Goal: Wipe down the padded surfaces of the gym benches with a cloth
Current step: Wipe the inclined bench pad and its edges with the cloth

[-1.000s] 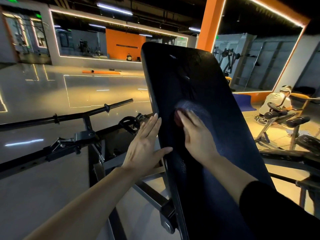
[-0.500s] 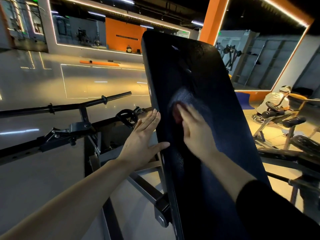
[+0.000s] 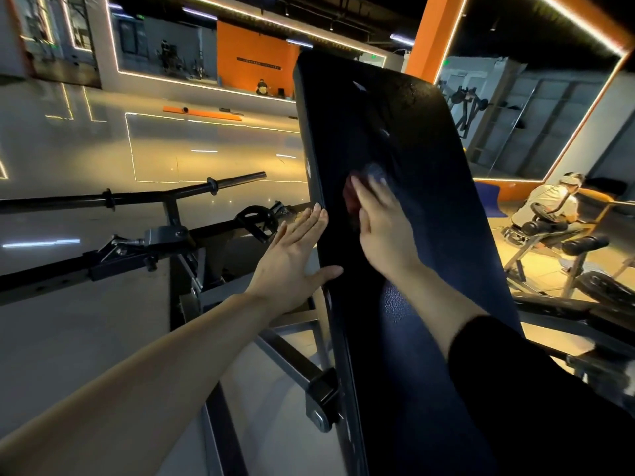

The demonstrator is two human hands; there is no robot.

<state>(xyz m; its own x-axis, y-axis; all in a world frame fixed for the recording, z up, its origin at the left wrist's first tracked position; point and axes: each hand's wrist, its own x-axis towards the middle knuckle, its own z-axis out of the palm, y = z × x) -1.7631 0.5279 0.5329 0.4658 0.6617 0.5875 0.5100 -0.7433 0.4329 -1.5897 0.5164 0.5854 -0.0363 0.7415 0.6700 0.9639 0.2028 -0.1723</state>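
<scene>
A long black padded bench back [image 3: 422, 187] stands steeply inclined in front of me. My right hand [image 3: 385, 228] lies flat on its middle with straight fingers, pressing a dark red cloth [image 3: 350, 197] against the pad; only the cloth's left edge shows beside my fingers. A damp, shiny streak sits just above the fingertips. My left hand [image 3: 292, 259] is open with straight fingers along the pad's left edge, its thumb touching the front of the pad.
The bench's grey steel frame and hinge bracket [image 3: 319, 400] run below my left arm. A black barbell [image 3: 165, 194] on a rack crosses the left side. Another person sits on a machine [image 3: 549, 214] at the right. Glossy floor stretches behind.
My right hand has slid the cloth a little up the pad, with slight blur. The left hand stays on the pad's edge. My view has tilted slightly upward.
</scene>
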